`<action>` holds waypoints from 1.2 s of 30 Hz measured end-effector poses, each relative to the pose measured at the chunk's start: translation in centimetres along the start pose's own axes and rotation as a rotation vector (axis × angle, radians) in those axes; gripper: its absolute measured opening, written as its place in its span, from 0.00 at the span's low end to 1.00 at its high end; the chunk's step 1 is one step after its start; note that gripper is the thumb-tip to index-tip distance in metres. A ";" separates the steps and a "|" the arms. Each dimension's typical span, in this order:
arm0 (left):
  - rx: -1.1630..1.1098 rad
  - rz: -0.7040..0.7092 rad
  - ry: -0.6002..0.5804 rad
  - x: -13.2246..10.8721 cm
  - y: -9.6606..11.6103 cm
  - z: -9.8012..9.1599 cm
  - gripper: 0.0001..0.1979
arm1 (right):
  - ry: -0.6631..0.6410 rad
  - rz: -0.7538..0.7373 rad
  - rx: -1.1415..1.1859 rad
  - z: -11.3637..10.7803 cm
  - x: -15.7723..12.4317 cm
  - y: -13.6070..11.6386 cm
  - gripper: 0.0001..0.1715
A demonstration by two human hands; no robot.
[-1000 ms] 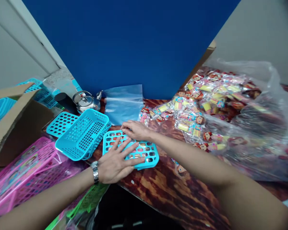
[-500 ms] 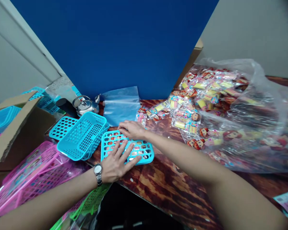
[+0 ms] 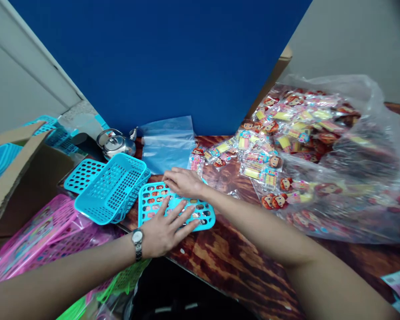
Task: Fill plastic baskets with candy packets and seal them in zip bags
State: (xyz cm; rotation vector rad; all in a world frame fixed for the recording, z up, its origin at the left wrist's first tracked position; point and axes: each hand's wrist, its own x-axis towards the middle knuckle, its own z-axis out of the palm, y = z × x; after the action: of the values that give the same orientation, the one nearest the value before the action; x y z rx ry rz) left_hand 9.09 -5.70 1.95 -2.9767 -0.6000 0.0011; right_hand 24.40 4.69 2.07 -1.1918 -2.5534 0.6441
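Note:
A light-blue plastic basket lid (image 3: 202, 214) with oval holes lies in front of me on the table; small printed packets show through its holes. My left hand (image 3: 165, 229), with a watch on its wrist, rests flat on the lid's near side, fingers spread. Over the far edge of the lid bends my right hand (image 3: 184, 182), its fingers together and curled at the rim; the fingertips are partly hidden. Just left stand nested blue baskets (image 3: 111, 189), with another holed blue lid (image 3: 83, 175) beside them. A clear plastic bag (image 3: 168, 142) lies behind the hands.
A big clear sack (image 3: 363, 178) of small packets (image 3: 253, 153) spills over the right of the brown table (image 3: 226, 258). A metal kettle (image 3: 116, 143) stands back left. Wrapped pink baskets (image 3: 50, 235) and an open carton (image 3: 23, 178) are at left. A blue panel (image 3: 160, 66) rises behind.
The view has shifted slightly. Both hands stay on the lid in nearly the same places, the left still flat and the right still at the far rim.

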 end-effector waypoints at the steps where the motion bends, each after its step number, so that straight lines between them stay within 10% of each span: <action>1: -0.036 -0.016 -0.006 0.0 -0.1 0.0 0.26 | 0.001 -0.002 -0.001 -0.1 0.0 0.0 0.14; 9: -0.319 -0.032 0.052 -0.2 -1.1 -0.2 0.27 | 0.003 0.006 -0.009 -0.3 0.0 0.0 0.14; 16: -0.572 -0.321 0.177 0.4 -1.0 -0.7 0.29 | -0.014 0.022 0.047 -0.4 0.4 0.4 0.13; 23: -0.467 -0.624 0.192 0.2 -1.4 0.4 0.53 | -0.115 0.115 0.190 -1.4 1.0 0.8 0.13; 36: -0.033 -0.485 0.037 0.2 -3.4 0.9 0.65 | 0.025 0.113 0.247 -2.1 0.3 1.6 0.15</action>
State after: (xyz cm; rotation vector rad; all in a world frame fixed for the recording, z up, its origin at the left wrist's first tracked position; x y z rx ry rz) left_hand 7.94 -2.40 1.42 -2.7706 -1.3043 -0.1019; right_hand 26.09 6.46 3.12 -1.2543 -2.3164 0.9331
